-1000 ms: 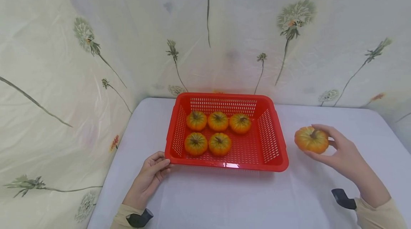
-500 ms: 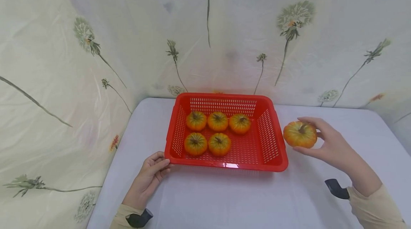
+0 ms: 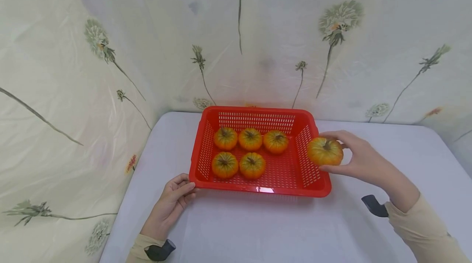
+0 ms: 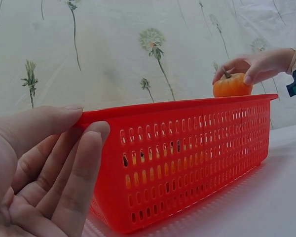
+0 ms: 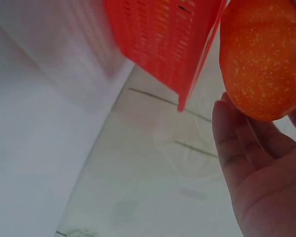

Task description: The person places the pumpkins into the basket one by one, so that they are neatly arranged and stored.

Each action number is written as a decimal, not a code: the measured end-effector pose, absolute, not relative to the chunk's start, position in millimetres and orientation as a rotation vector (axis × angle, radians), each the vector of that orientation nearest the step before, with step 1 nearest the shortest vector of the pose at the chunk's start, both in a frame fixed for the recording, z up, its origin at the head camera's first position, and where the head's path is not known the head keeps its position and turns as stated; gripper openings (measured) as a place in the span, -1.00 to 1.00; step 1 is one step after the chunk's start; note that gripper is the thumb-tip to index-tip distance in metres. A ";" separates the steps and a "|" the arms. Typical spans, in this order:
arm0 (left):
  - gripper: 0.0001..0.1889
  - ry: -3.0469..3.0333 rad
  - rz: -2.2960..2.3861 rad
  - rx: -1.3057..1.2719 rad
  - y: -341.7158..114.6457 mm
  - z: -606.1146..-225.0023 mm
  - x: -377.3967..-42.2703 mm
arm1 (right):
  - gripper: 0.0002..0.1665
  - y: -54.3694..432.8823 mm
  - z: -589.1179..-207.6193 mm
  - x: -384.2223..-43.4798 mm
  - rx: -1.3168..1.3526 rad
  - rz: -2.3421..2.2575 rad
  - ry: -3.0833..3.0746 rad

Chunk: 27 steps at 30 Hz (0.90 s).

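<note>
My right hand (image 3: 355,154) holds a small orange pumpkin (image 3: 324,151) between thumb and fingers, over the right rim of a red plastic basket (image 3: 291,192). In the left wrist view the held pumpkin (image 4: 232,85) shows at the height of the far rim. Seen from the right wrist, its orange underside (image 5: 264,59) fills the upper right, beside the basket's wall (image 5: 153,44). My left hand (image 3: 171,201) pinches the basket's front left corner, thumb on top of the rim and fingers below. Inside the basket sit several like pumpkins (image 3: 252,165) in two rows, stems up.
A white cloth covers the table (image 3: 236,230) under the basket. Behind and to the left hangs a pale curtain (image 3: 265,50) printed with dandelions. The basket's front right floor (image 3: 282,173) shows bare mesh.
My right hand has carried its pumpkin leftward, from beside the basket to over the right rim. The left hand and the basket have stayed put.
</note>
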<state>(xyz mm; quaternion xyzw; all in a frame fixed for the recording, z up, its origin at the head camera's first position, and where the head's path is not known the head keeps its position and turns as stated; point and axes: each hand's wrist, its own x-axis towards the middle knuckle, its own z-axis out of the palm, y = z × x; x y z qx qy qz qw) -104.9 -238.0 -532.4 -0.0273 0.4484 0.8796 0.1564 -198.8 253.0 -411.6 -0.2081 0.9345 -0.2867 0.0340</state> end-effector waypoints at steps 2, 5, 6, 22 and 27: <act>-0.81 1.281 2.520 -0.082 -237.7 -532.2 -104.4 | -0.03 247.8 -409.0 -200.3 -0.650 -0.873 2.843; -0.81 1.294 2.517 -0.103 -237.2 -531.4 -104.0 | -0.01 240.5 -405.7 -202.2 -0.646 -0.862 2.797; -0.82 1.299 2.514 -0.114 -237.1 -531.3 -104.1 | 0.00 238.1 -404.8 -203.1 -0.645 -0.856 2.782; -0.82 1.311 2.508 -0.113 -237.0 -530.6 -104.3 | -0.08 196.7 -401.4 -218.8 -0.802 -0.711 2.718; -0.81 1.296 2.522 -0.088 -237.1 -531.2 -104.4 | -0.05 189.2 -402.4 -222.4 -0.810 -0.670 2.703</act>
